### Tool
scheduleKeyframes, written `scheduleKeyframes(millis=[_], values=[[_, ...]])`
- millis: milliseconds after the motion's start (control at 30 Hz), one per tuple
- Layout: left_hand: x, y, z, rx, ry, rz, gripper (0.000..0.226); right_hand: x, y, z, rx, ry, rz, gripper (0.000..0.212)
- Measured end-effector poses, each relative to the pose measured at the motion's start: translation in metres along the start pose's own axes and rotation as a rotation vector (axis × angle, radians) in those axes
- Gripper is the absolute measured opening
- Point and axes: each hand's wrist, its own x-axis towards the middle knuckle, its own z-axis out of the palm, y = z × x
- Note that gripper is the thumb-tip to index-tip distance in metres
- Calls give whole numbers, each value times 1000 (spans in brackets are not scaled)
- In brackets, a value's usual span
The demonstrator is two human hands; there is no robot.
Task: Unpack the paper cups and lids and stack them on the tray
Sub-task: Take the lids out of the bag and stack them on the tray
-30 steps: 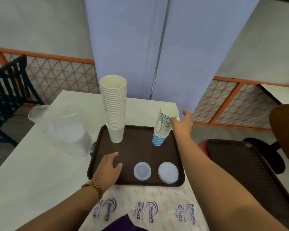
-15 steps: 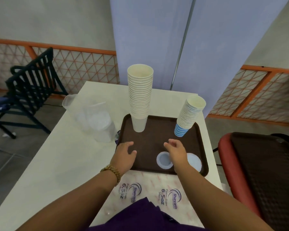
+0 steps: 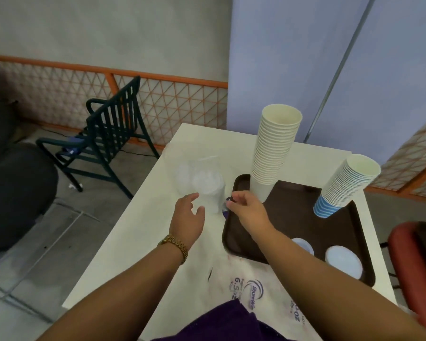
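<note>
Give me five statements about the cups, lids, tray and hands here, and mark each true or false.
1. Two stacks of paper cups stand on the brown tray. True: a tall white stack and a shorter blue-based stack.
2. The blue-based stack stands perfectly upright. False: it leans to the right.
3. Two lids lie on the tray's near end. True.
4. The right hand grips the white stack. False: it is near the tray's left edge, holding no cup.
5. The clear plastic bag of lids sits on the tray. False: it sits on the table, left of the tray, by the left hand.
</note>
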Motion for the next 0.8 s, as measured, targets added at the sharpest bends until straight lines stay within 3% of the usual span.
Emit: scheduleKeyframes(millis=[133, 267, 367, 467, 567, 667, 800], values=[[20, -4, -27, -49, 81, 24, 41, 16, -29, 25, -8, 4, -82, 24], [45, -4, -49, -76, 93, 35, 43, 38, -53, 42, -76, 131, -185, 32], [60, 0, -56, -34, -32, 64, 41, 58, -60, 46, -130, 182, -132, 34], [71, 4, -53, 33, -243, 91, 40, 75, -55, 49, -171, 92, -19, 27], [80, 10, -49, 113, -420, 88, 52, 72, -53, 50, -183, -17, 85, 40], [84, 11, -49, 130, -446, 74, 57, 64, -50, 49, -161, -20, 111, 42], [70, 9, -57, -12, -350, 52, 51, 42, -49, 46, -42, 38, 118, 38]])
